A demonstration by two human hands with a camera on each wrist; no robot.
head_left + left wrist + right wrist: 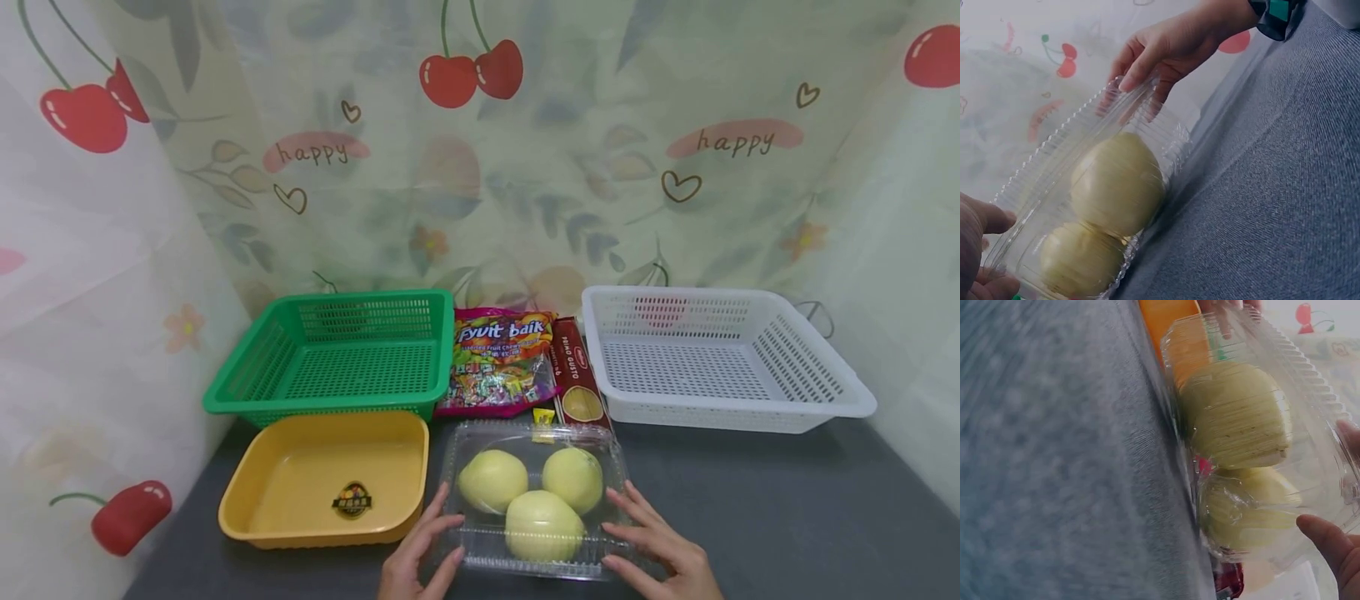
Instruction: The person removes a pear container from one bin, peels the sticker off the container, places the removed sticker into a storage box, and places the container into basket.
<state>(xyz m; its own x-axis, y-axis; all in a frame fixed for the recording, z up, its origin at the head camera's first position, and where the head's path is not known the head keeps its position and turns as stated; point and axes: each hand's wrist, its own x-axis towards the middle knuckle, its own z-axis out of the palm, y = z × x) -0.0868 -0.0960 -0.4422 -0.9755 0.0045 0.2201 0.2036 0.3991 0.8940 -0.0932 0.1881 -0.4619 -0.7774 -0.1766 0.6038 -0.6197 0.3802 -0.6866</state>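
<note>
A clear plastic clamshell box (480, 540) with three pale yellow-green round fruits (545, 527) inside is at the front middle of the dark table. My left hand (420, 550) holds its left side, and my right hand (663, 554) holds the right side. In the left wrist view, the right thumb and fingers pinch the ridged rim from either side. The right wrist view shows the right thumb (1325, 540) against the plastic at one end. The lid looks closed over the fruits. Whether the base touches the table is hard to tell.
Left of the box is a yellow basin (300, 467) with a dark sticker, in front of a green basket (442, 350). A white basket (720, 408) stands at back right. Between the baskets lie a candy bag (498, 358), a red packet (573, 367) and a small yellow wrapper (543, 417).
</note>
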